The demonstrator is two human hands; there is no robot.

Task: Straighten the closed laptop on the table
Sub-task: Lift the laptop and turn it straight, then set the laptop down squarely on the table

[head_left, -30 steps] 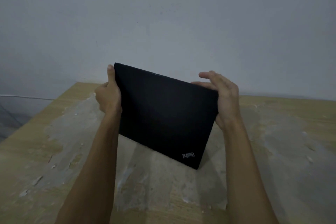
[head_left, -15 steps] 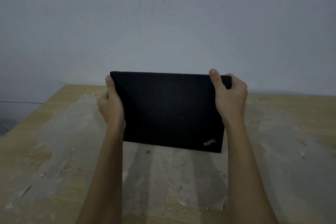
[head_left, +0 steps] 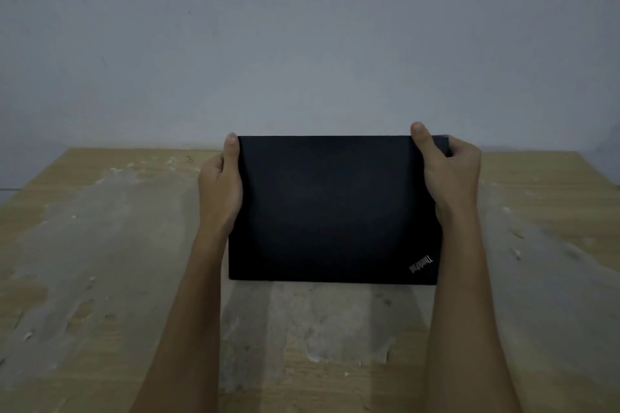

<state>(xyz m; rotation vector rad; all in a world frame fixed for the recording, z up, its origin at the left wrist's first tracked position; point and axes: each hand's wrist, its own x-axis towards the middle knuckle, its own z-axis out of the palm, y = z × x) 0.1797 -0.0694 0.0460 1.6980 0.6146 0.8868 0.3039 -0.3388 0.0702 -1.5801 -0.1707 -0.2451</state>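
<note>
A closed black laptop (head_left: 332, 208) with a small logo at its near right corner is in the middle of the wooden table (head_left: 100, 261). Its edges run square to the table's front and back. My left hand (head_left: 221, 188) grips its left edge, thumb on the lid near the far corner. My right hand (head_left: 448, 171) grips the far right corner, thumb on top and fingers wrapped behind. Whether the laptop lies flat or is still tilted up off the table I cannot tell.
The tabletop is worn, with pale grey scuffed patches and peeling flecks. A plain grey wall (head_left: 302, 43) stands right behind the table's far edge. The table's left edge (head_left: 30, 184) slants away at the left.
The laptop went from tilted and skewed, its right corner pointing down, to level and square. Both hands turned it and lowered it toward the table. My right hand shifted to the far right corner.
</note>
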